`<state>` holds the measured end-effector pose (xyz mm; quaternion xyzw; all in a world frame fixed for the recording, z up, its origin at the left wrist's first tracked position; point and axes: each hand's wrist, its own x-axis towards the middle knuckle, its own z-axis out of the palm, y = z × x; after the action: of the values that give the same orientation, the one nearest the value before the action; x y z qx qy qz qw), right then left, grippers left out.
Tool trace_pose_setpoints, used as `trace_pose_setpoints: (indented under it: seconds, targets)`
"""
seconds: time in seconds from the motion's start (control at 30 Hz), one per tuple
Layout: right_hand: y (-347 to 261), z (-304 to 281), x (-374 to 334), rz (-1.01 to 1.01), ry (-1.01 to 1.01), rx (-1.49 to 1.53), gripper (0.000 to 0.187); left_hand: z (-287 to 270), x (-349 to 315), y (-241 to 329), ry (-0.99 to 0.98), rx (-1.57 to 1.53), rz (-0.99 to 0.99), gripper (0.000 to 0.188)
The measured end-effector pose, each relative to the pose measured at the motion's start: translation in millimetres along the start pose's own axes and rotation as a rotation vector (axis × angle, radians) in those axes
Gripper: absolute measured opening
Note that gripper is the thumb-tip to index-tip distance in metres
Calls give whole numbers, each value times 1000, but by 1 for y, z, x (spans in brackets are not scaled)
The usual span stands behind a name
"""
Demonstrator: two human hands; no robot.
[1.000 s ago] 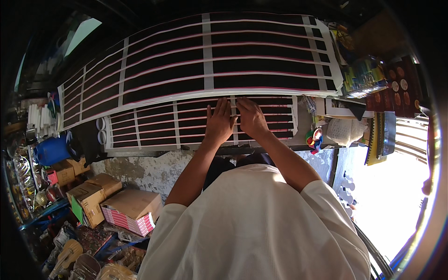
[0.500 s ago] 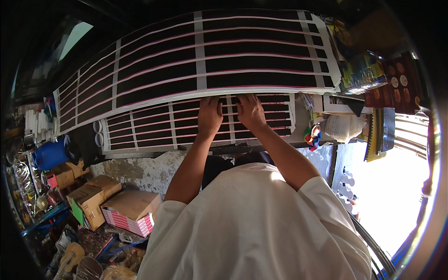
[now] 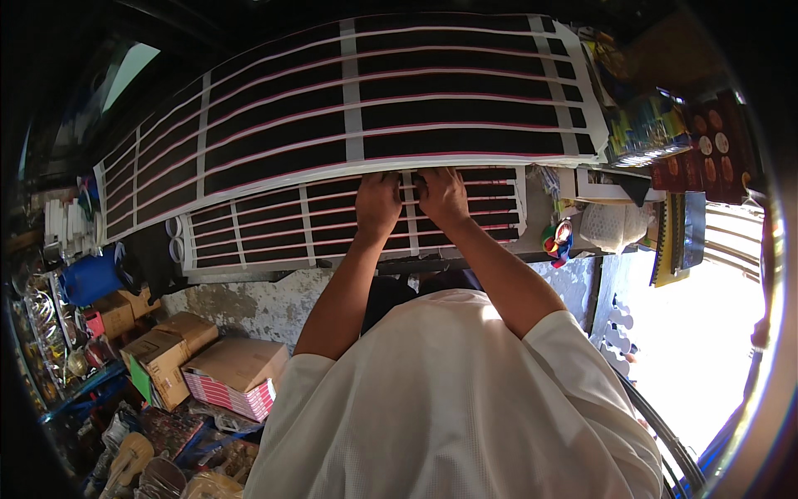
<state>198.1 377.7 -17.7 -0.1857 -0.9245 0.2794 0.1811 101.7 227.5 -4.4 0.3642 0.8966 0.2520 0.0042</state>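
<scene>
A black printed sheet (image 3: 274,223) with white and pinkish lines lies on the table before me. My left hand (image 3: 378,204) and my right hand (image 3: 445,200) rest on it side by side, a small gap between them. Both have their fingers reaching away from me and laid down on the sheet, thumbs inward. The fingertips fall in shadow by the near edge of a larger stack of similar sheets (image 3: 449,111), which overlaps the far part of the smaller sheet. No grasped object shows in either hand.
Cardboard boxes (image 3: 237,363) and a blue container (image 3: 90,279) stand at the left. To the right are a white mesh-like bundle (image 3: 613,226), a red and blue item (image 3: 559,241) and a yellow-edged saw-like blade (image 3: 662,249). A bright opening lies beyond.
My hands have shifted very slightly, the left a touch rightward and the right a touch leftward. The sheets look unmoved.
</scene>
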Motion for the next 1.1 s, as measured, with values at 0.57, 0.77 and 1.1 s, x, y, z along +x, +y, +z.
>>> trace_pose_setpoints:
  seconds: [0.57,0.77,1.1]
  targets:
    - [9,1,2,-51,61,102,25,-7,48,-3,-151,218,468,27]
    - [8,-5,4,-24,-10,90,30,2,61,-7,-209,327,573,35]
    - [6,-5,4,8,-71,38,28,-2,66,-9,-226,193,575,32]
